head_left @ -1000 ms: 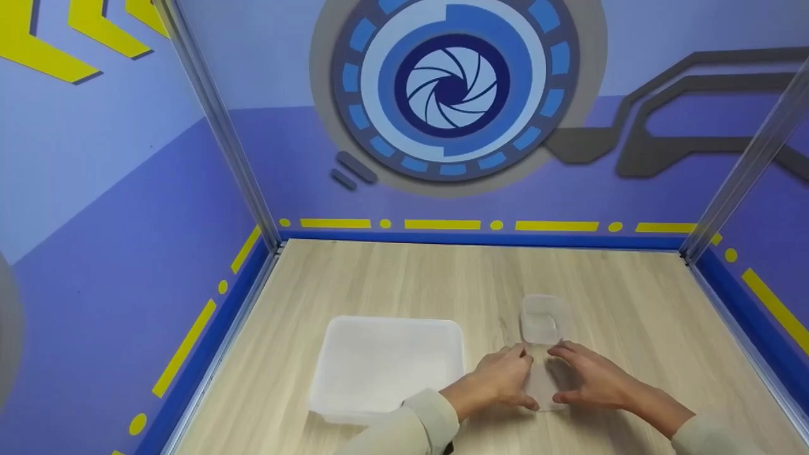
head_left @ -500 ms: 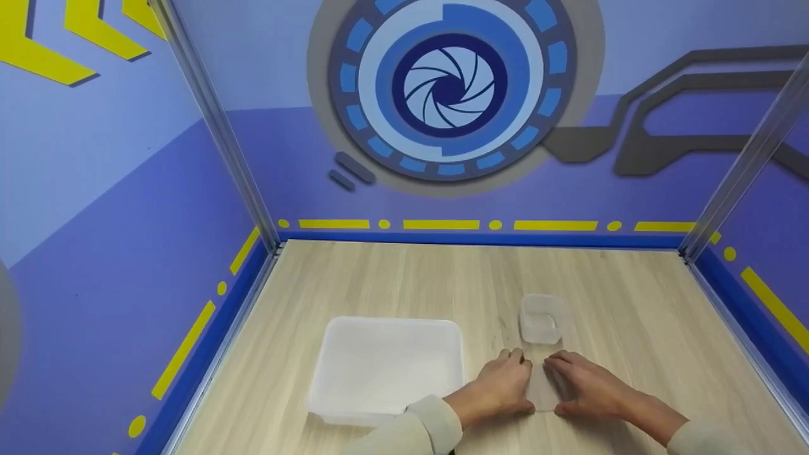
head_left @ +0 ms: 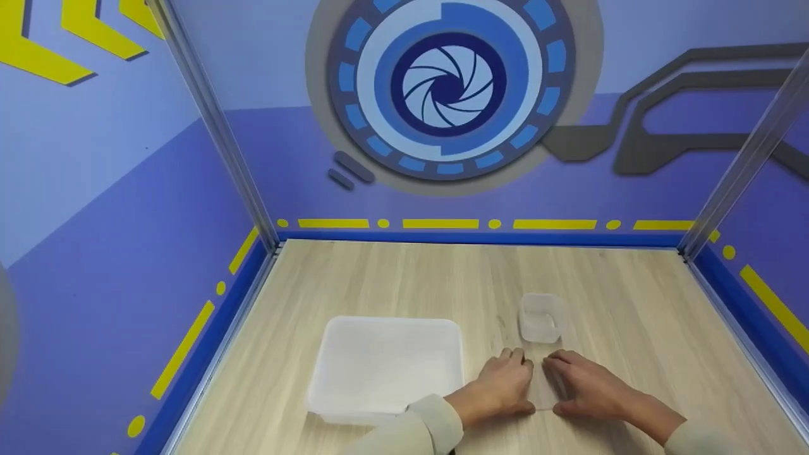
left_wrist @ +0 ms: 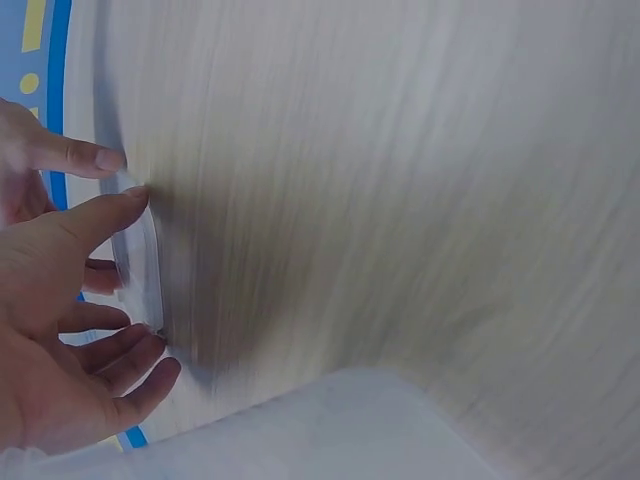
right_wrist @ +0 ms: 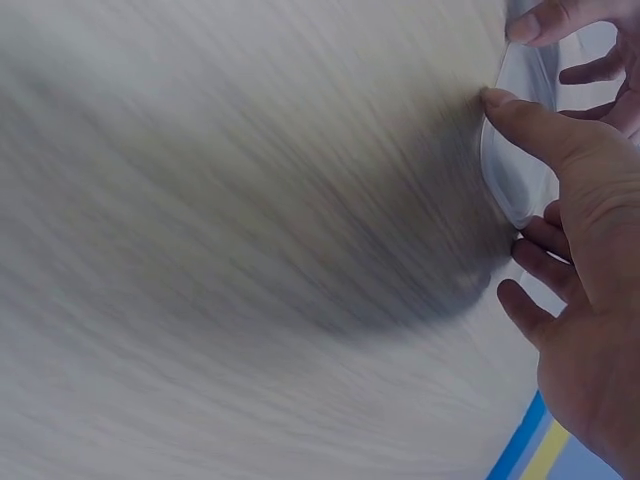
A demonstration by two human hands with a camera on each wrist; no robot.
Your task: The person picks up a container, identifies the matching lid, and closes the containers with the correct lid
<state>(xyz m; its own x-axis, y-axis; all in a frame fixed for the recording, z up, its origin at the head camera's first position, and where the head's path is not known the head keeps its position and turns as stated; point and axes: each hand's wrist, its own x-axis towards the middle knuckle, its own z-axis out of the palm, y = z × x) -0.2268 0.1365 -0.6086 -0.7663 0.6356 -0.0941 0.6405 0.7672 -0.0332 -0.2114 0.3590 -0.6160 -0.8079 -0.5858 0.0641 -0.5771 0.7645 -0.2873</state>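
Here, clear plastic piece [head_left: 542, 387]: between the two hands, near the tabletop; whether it lies flat or is slightly raised, I cannot tell.
Left hand [head_left: 502, 382]: thumb toward the wearer, fingers farther out, gripping the piece along that hand's side.
Right hand [head_left: 593, 387]: mirrors it on the opposite side, thumb and fingers likewise gripping the edge.
Reason for the hold: probably balance; with a grip on each side, the thin, see-through piece should stay level and not slide or twist, and its middle is left uncovered.
Small clear container [head_left: 540, 319]: just beyond the fingertips of both hands, untouched; it takes up the space straight ahead of them.
Large frosted box [head_left: 385, 363]: to the left of the left hand, apart from its fingers; its pale top could be a lid or a base, I cannot say.
Left sleeve [head_left: 436, 420]: behind the left hand, covering the box's near corner, so that the box limits leftward room.
Tabletop [head_left: 404, 278]: wood-patterned, under the hands and reaching ahead to the back wall [head_left: 265, 170].
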